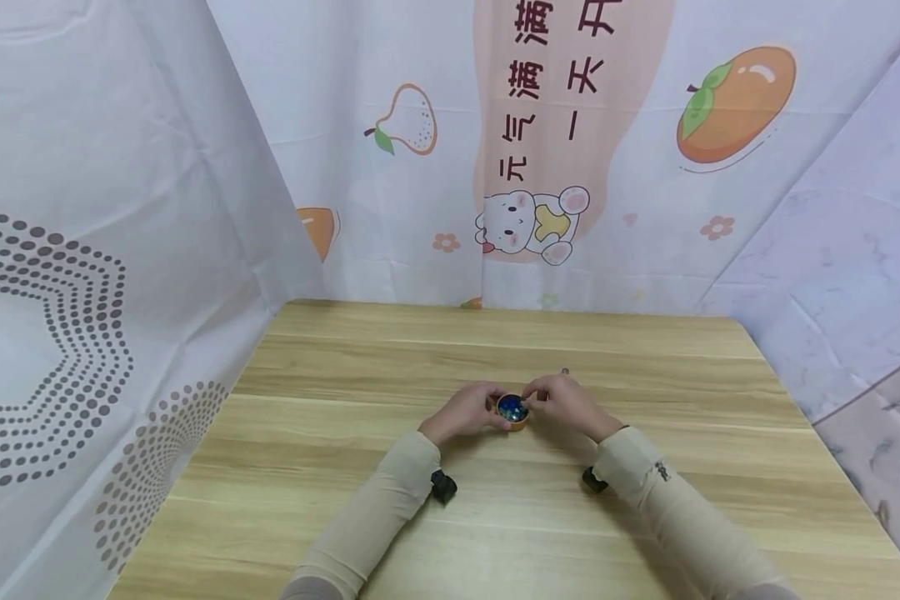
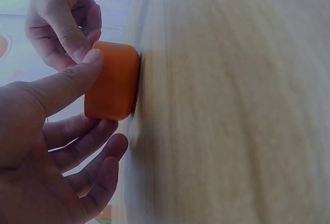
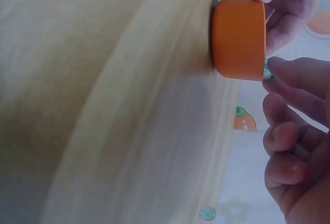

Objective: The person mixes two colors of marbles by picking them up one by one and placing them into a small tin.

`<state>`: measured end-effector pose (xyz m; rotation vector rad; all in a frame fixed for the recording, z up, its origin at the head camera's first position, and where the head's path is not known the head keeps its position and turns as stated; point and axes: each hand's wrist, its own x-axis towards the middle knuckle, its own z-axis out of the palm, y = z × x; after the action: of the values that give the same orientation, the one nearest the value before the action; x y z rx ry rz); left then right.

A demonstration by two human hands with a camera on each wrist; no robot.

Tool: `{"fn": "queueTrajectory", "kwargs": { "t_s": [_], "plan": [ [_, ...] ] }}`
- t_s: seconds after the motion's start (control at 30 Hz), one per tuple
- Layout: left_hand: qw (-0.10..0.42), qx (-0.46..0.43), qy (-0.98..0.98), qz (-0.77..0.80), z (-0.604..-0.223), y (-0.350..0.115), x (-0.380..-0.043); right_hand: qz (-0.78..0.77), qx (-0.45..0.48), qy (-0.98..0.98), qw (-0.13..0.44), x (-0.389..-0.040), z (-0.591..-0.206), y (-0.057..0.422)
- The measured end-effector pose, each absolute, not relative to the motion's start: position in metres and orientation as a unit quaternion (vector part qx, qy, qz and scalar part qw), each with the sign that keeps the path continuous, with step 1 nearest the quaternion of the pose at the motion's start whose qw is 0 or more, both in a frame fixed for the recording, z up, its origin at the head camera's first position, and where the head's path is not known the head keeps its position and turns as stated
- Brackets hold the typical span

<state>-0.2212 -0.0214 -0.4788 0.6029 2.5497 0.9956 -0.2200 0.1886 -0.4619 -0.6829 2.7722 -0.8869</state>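
A small round orange cup (image 1: 520, 426) stands on the table with blue and green glassy marbles (image 1: 512, 407) inside. My left hand (image 1: 471, 411) grips the cup from the left, thumb and fingers on opposite sides of its wall. In the left wrist view, the orange cup (image 2: 113, 82) hides its contents. My right hand (image 1: 567, 403) is over the cup's right rim. The right wrist view shows its thumb and forefinger pinching a greenish clear marble (image 3: 267, 70) right at the rim, with the other fingers curled loosely.
Another clear greenish marble (image 3: 208, 213) lies on the wooden table (image 1: 390, 358), beyond my right hand. Printed curtains (image 1: 420, 192) hang behind the table and at both sides. Dark wrist cameras (image 1: 443, 487) sit under both cuffs.
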Motion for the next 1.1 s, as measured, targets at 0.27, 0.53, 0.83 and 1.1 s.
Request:
{"fn": "queueTrajectory", "kwargs": {
  "t_s": [0.27,0.53,0.83,1.1],
  "plan": [
    [0.168,0.215,0.895,0.353,-0.478,-0.021,-0.221,-0.286,-0.225,0.929,0.071,-0.22,-0.464,0.189],
    [0.17,0.216,0.895,0.352,-0.478,-0.021,-0.221,-0.278,-0.22,0.932,0.071,-0.219,-0.465,0.188],
    [0.17,0.212,0.895,0.354,-0.479,-0.021,-0.222,-0.277,-0.216,0.934,0.069,-0.222,-0.463,0.193],
    [0.169,0.213,0.897,0.35,-0.48,-0.021,-0.222,-0.274,-0.202,0.938,0.07,-0.225,-0.459,0.199]
  ]
}}
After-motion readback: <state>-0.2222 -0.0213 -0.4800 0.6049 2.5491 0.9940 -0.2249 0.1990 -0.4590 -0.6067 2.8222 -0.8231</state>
